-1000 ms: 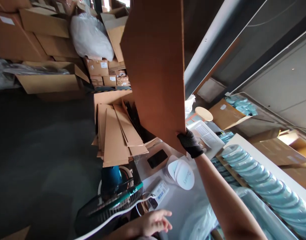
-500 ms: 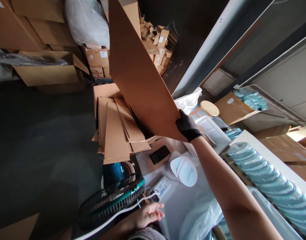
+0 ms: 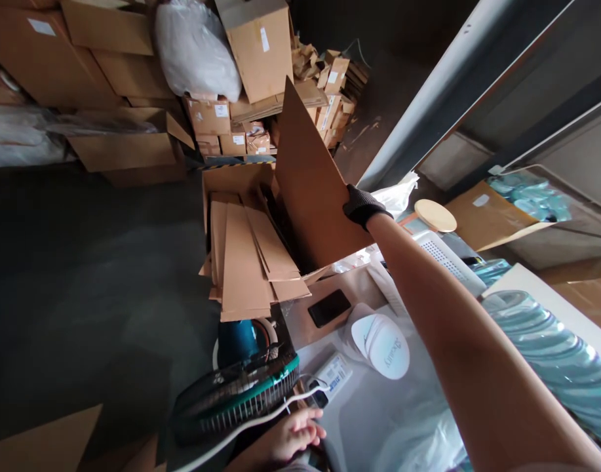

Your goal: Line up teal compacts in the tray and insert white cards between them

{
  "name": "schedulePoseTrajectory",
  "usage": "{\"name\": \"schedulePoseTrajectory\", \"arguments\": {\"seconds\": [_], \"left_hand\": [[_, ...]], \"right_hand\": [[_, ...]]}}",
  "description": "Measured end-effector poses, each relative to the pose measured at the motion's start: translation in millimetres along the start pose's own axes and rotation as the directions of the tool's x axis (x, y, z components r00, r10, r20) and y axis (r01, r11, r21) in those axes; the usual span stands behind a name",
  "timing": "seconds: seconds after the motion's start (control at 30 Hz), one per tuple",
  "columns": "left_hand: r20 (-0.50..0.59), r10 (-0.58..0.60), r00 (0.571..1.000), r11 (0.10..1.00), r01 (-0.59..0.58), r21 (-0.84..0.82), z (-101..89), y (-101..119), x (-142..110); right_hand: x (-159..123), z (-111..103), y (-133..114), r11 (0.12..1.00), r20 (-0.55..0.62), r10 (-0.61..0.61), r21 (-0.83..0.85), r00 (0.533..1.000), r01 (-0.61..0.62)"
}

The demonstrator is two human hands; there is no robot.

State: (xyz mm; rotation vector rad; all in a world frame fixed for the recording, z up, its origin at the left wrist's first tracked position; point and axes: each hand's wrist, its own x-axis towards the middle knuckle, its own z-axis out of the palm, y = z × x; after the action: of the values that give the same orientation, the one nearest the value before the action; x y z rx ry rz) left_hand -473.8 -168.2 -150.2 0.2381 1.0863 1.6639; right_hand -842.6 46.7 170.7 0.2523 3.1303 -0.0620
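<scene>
- Table (image 3: 349,406), pale-topped, near edge lost below the view, far right corner masked by the right forearm (image 3: 442,314).
- Open carton (image 3: 237,174), just past the table's far edge, interior deep in shadow.
- Cardboard sheet (image 3: 314,177), beyond the table's far edge at the carton's right side, upright but tilted; by appearance, handling well along yet unfinished, with the sheet at the carton and not let go. Lower edge in shadow: inside the carton or only against it, impossible to tell.
- Cardboard strips (image 3: 241,262), overhanging the carton toward the table's far left corner; seemingly already placed, lower ends free, upper ends hard to trace in the dark.
- Fan (image 3: 241,393), green-rimmed, beside the table's left edge, partly crossed by a white cable (image 3: 253,425).
- Right hand (image 3: 366,206), gloved in black, clenched on the sheet's right edge; individual fingers hard to make out.
- Left hand (image 3: 303,434), bare, low by the table's left edge near the cable, fingers loosely curled, apparently around nothing; palm not clearly visible.
- White container (image 3: 386,344), on the table nearer the left edge, lettering only partly legible.
- Phone (image 3: 329,308), flat near the table's far left corner, screen dark.
</scene>
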Motion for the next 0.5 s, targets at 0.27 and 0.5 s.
{"name": "schedulePoseTrajectory", "arguments": {"seconds": [0.27,0.5], "left_hand": [[-0.054,-0.045,0.998,0.998,0.047,0.038,3.9,12,-10],[0.0,0.002,1.0,1.0,-0.002,0.027,1.2,11,-14]], "right_hand": [[12,22,-23,0.988,0.039,0.02,-0.156,0.999,-0.013],[-36,44,2,0.978,0.14,0.013,-0.209,0.99,0.017]]}}
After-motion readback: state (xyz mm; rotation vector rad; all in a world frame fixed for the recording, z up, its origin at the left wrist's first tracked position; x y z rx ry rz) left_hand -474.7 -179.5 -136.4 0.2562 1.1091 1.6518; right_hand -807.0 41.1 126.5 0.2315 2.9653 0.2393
